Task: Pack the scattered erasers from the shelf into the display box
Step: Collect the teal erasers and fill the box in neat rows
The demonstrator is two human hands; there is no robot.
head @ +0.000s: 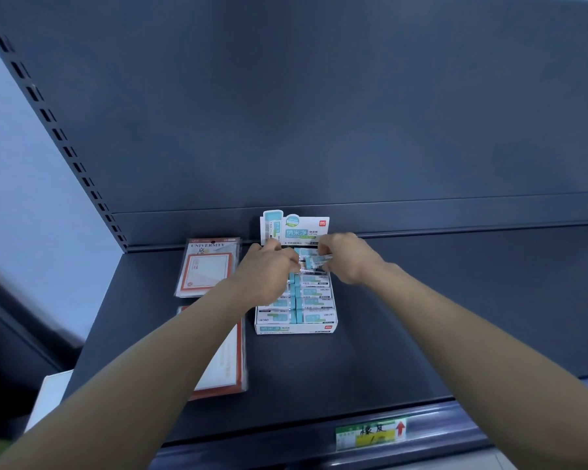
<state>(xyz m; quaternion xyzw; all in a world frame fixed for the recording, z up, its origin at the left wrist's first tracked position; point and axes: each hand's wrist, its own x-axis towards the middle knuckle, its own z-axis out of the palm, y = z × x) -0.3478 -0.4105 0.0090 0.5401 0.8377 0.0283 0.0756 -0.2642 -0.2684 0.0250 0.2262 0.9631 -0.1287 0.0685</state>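
Two hands at the back of the cardboard box (294,329), with one eraser (314,261) held just above it.
The right hand (345,257) pinches the small rectangular eraser in its glossy teal-and-white sleeve. The left hand (269,271) curls its fingers at the other end, though I cannot tell whether it grips. Flat erasers (314,301) fill the box in two rows on the matte dark shelf (421,317), beside plastic-wrapped packs (207,266).

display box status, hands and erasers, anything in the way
Right hand pinches an eraser over the back of the display box. Left hand at the same eraser, grip unclear. Front rows packed. Paper packs beside it, clear.
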